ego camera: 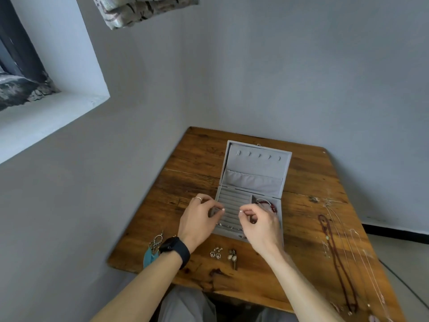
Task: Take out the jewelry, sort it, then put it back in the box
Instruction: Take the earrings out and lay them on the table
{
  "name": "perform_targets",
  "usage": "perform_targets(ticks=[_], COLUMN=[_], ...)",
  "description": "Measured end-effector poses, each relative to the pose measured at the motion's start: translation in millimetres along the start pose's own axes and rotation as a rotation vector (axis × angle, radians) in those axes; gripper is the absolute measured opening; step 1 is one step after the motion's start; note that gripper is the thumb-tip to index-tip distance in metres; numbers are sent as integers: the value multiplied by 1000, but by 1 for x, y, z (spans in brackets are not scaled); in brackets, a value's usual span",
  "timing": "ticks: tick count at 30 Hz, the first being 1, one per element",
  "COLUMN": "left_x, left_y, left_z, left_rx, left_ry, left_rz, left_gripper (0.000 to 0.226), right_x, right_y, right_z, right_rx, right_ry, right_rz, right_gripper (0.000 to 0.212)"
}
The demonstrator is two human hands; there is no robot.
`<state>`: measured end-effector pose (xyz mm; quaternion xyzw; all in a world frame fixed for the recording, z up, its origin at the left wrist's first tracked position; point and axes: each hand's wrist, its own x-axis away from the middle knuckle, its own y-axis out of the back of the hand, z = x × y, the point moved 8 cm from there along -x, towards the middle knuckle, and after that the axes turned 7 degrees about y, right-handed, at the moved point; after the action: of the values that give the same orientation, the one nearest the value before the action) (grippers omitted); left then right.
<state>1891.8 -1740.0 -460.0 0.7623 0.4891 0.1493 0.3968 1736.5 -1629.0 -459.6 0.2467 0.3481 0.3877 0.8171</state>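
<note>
An open grey jewelry box [253, 182] stands on the wooden table [308, 182], its lid upright. A red bead bracelet [270, 204] lies in its right compartment, and small earrings [228, 227] sit in the near ring rows. My left hand [199, 217] hovers over the box's left edge with fingers curled, fingertips pinched. My right hand [260, 223] is over the box's middle with fingers curled and thumb against the forefinger. Whether either pinches something small I cannot tell.
Two pairs of earrings [224, 254] lie in front of the box. Feather earrings [152, 248] lie at the table's left edge beside my watch. A dark red bead necklace [336, 259] and thin chains [362, 256] stretch along the right side. Walls close in behind and to the left.
</note>
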Motion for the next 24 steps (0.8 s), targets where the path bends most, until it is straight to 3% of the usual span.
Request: perform_targets(ticks=[9,18,24], left_x=[92,119,120], left_y=[-21,-47,-51], left_z=[-26,-22,-21], left_rx=[-17,-185,-225], left_ry=[-134,30,24], left_rz=[4,-63,-70], left_gripper=[18,13,16], right_x=[127,133,129], right_y=[27,15,9], right_z=[-24,-30,-30], right_rx=[-76,75,129], right_ry=[-165,-90,-106], right_rz=[-20,-53,-41], right_gripper=[14,5,10])
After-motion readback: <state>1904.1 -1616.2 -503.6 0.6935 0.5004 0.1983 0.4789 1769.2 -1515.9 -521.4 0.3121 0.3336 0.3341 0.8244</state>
